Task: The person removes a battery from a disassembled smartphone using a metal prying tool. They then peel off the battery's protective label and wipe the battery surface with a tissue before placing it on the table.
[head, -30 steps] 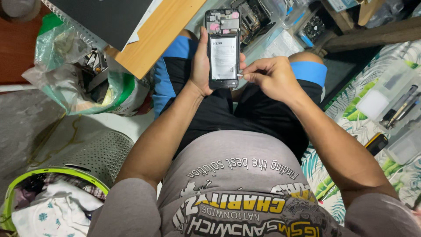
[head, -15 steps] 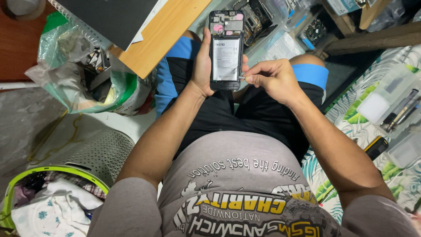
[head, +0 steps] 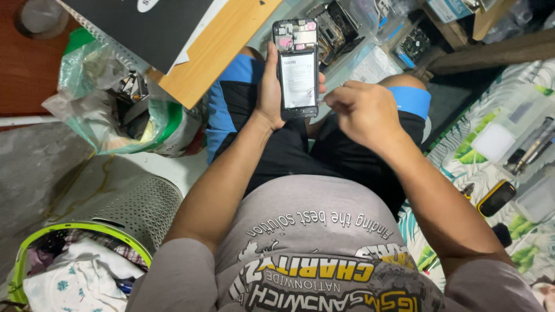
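Phone repair over the lap, back cover already off.
Left hand (head: 270, 92) wraps its fingers round the opened black smartphone with exposed battery (head: 297, 68); right hand (head: 361, 111) hovers just beside it, fingertips pinched together; boards inside appear still mounted.

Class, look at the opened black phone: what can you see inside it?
Inside the opened black phone held in the left hand: a white-labelled battery and pink-tinted circuit parts above. What lies under the battery is covered.
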